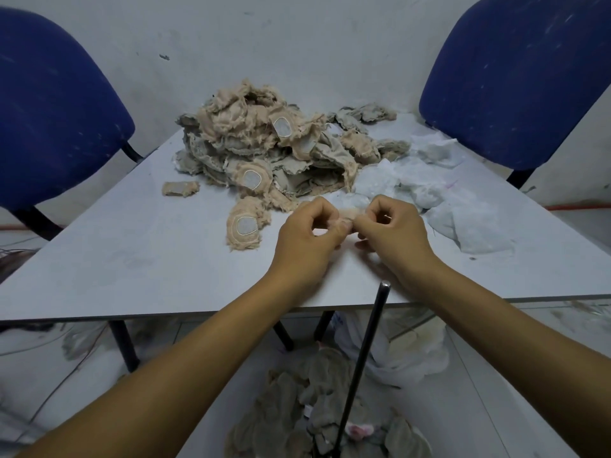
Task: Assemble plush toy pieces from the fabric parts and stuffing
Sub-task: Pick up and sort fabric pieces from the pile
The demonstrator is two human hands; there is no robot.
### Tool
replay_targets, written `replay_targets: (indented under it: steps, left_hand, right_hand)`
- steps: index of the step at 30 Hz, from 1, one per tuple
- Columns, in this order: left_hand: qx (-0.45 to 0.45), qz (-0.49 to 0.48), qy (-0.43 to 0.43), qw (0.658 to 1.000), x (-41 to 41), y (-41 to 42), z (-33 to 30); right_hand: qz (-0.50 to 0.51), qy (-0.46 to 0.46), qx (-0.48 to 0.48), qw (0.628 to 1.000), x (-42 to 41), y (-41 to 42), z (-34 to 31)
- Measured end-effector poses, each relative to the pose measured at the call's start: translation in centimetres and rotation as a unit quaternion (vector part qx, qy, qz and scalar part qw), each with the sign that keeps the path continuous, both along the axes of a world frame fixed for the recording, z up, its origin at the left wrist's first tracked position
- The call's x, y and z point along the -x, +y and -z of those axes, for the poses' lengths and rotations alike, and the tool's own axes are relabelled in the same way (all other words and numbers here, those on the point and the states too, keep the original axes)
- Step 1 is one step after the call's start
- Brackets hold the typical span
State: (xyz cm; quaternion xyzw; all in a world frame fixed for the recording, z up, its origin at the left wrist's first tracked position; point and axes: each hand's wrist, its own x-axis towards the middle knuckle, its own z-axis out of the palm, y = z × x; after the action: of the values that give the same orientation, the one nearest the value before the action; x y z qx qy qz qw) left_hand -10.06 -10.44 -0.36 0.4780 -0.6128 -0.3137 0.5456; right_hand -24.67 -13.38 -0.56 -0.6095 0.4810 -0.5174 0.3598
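Pale surface (139, 259), broad, corner pointing away. Two blue chairs (49, 120) flanking its far corner, one at each side. Heap of beige and grey fabric parts (264, 150) piled toward that far corner of the surface; white stuffing (439, 193) spread just right of the heap. Grey fabric pieces (324, 408) on the floor below the surface's near edge. Thin black rod (363, 368) slanting up from the floor to that near edge. Single beige part with a grey patch (245, 226) lying just in front of the heap. Left hand (307, 236) and right hand (395, 234) close together over the surface nearer than the heap, each grip clenched, pinching one small beige piece (350, 215) between them.
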Motion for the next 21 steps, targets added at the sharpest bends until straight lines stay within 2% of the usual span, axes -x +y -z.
replay_targets:
  steps: [3, 7, 9, 12, 14, 16, 18, 19, 21]
  left_hand:
    - [0.002, 0.025, -0.043, 0.999, 0.1, 0.2, -0.2]
    - [-0.103, 0.098, 0.058, 0.988, -0.2, 0.0, -0.9]
    - [-0.128, 0.096, 0.106, 0.981, -0.4, -0.1, -1.0]
    - [-0.123, 0.041, 0.161, 0.978, -0.8, 0.0, -1.1]
    - [-0.132, 0.101, 0.17, 0.971, -1.3, 0.0, -1.2]
    - [-0.161, 0.246, 0.147, 0.944, -2.1, 0.2, -1.8]
    - [-0.173, 0.286, 0.099, 0.937, -2.9, 0.3, -2.3]
    - [-0.151, 0.241, 0.052, 0.957, -3.2, 0.3, -2.3]
    - [-0.047, 0.057, -0.098, 0.992, -3.8, 0.5, -1.9]
  right_hand:
    - [-0.006, -0.004, 0.016, 1.0, 0.2, 0.0, 0.1]
    - [-0.051, 0.009, 0.031, 0.998, 0.3, 0.3, -0.1]
    - [-0.077, 0.029, 0.04, 0.996, 0.5, 0.6, -0.3]
    - [-0.146, -0.039, 0.004, 0.988, 0.8, 0.8, -0.6]
    - [-0.129, -0.08, -0.016, 0.988, 1.0, 0.6, -0.7]
    - [-0.103, -0.091, -0.024, 0.99, 1.0, 0.4, -0.6]
    - [-0.101, -0.081, -0.023, 0.991, 0.9, 0.3, -0.5]
    - [-0.102, -0.064, -0.02, 0.992, 0.9, 0.3, -0.4]
    - [-0.103, -0.027, -0.012, 0.994, 0.8, 0.4, -0.3]
